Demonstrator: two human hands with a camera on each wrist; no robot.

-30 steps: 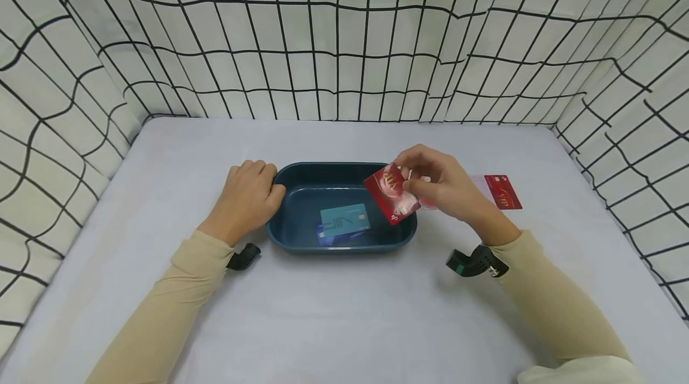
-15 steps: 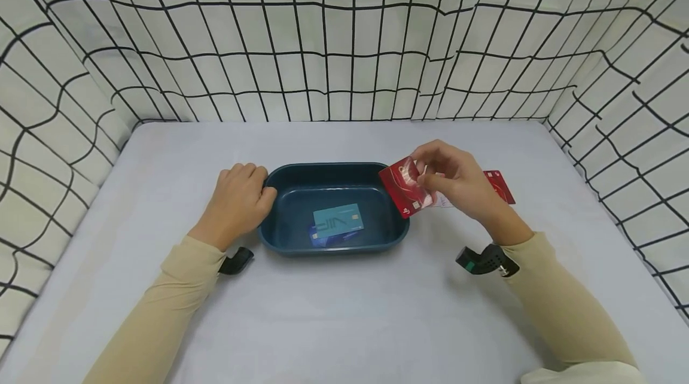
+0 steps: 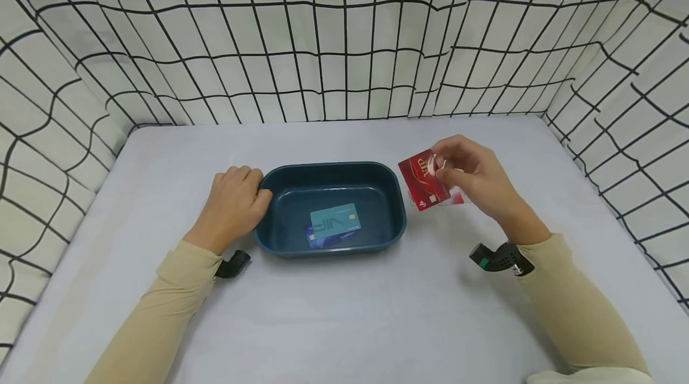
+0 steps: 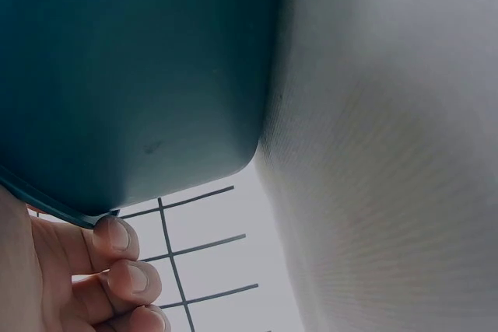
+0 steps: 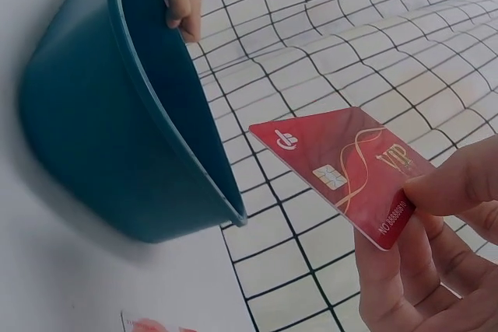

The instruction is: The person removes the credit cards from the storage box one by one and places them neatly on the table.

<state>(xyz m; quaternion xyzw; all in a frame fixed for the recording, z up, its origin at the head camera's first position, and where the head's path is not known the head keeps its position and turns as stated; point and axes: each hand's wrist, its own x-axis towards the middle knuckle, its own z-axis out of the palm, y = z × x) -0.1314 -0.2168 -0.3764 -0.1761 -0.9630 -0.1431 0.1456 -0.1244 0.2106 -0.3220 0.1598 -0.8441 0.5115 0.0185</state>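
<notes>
A dark teal plastic basin (image 3: 330, 250) stands on the table, and my left hand (image 3: 230, 207) grips its left end at the rim. In the left wrist view the curled fingers (image 4: 124, 277) are by the basin's lip. Inside lie a light blue card (image 3: 335, 220) and, partly beneath it, a darker blue card (image 3: 317, 240). To the basin's right, my right hand (image 3: 476, 177) pinches a red VIP card (image 3: 422, 177) between thumb and fingers. The right wrist view shows this card's gold chip and lettering (image 5: 342, 165). It is held tilted, apart from the basin.
Below the right hand a pale card with red print (image 3: 457, 197) lies on the white tabletop (image 3: 344, 318), mostly hidden. A black wire grid (image 3: 344, 55) stands along the back and both sides. Wrist cameras (image 3: 503, 258) sit on both arms.
My right hand has moved the red card rightward, from over the basin's right end to beside it. The view has turned slightly. The left hand stays on the rim.
</notes>
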